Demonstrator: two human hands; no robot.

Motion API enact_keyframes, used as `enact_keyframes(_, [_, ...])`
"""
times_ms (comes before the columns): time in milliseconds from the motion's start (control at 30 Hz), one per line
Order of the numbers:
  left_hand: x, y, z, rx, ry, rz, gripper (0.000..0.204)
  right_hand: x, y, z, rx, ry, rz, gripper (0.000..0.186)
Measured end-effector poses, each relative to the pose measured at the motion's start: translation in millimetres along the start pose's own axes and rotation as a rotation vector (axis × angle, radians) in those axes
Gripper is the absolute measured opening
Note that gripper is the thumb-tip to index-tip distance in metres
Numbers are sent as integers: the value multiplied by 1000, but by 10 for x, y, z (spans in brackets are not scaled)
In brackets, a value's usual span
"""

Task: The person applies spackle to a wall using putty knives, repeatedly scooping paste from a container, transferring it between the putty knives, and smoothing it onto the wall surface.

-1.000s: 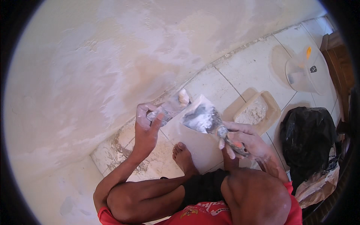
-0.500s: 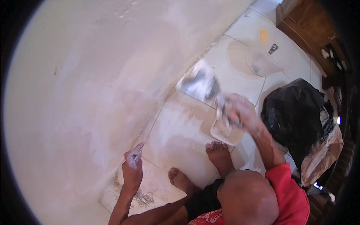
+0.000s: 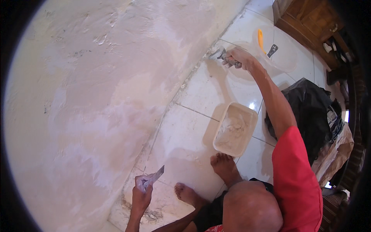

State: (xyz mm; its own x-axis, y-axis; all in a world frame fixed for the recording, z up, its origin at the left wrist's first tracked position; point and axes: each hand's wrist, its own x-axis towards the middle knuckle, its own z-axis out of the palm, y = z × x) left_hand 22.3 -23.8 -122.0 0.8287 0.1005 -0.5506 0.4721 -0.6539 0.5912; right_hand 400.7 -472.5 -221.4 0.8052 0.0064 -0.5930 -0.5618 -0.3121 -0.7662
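My left hand (image 3: 141, 191) is closed round a powder-coated metal scraper (image 3: 157, 174), low beside the plastered wall (image 3: 85, 92). My right hand (image 3: 241, 58), its arm stretched out to the upper right, grips a putty knife (image 3: 218, 54) whose blade is at the foot of the wall, over the tiled floor (image 3: 197, 89). A beige rectangular tub (image 3: 234, 129) with whitish compound lies on the tiles between my hands. Just past my right hand is a clear bucket (image 3: 285, 62) holding an orange-handled tool (image 3: 260, 38) and a dark one (image 3: 273, 51).
My bare feet (image 3: 224, 166) are on the tiles below the tub. A black plastic bag (image 3: 297, 104) and a crumpled brown sack (image 3: 330, 154) lie at the right. A wooden cabinet (image 3: 301, 21) stands at the upper right, with dark clutter along the right edge.
My right hand has swept up and away toward the wall's foot by the bucket with the knife. My left hand has dropped down and separated from it. The view has turned.
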Motion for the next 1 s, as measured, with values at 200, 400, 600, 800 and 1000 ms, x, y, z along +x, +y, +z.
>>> enact_keyframes(200, [-7, -53, 11, 12, -43, -72, 22, 275, -286, -207, -165, -46, -42, 17])
enact_keyframes(400, [7, -88, 28, -32, -79, -96, 21, 524, -488, -324, -256, -88, -23, 19])
enact_keyframes(600, [26, -67, 0, 19, -77, 13, 21, 358, -738, -416, -290, -176, -71, 17])
enact_keyframes(800, [-10, -67, 0, 56, -72, 82, 23, -50, -1147, -402, -241, -185, -115, 20])
enact_keyframes(1000, [-35, -81, 24, 58, -80, 114, 24, -594, -1554, -535, -355, -164, -198, 24])
